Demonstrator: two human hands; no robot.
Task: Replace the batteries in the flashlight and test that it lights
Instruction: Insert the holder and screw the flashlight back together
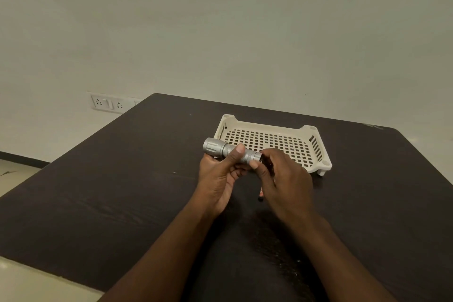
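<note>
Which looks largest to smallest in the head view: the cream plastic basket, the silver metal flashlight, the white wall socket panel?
1. Cream perforated plastic basket, clearly largest.
2. Silver metal flashlight, held in the left hand.
3. White wall socket panel.

The last two look close; the panel is farther away and partly hidden by the table, so that order is unsure.

Both arms reach out over the counter [122, 179]. The left hand [219, 179] is curled tight. The right hand [284, 176] pinches beside it, fingertips touching.

Silver flashlight [221, 149], cream (perforated) basket [316, 144], dark table [122, 191]
</note>
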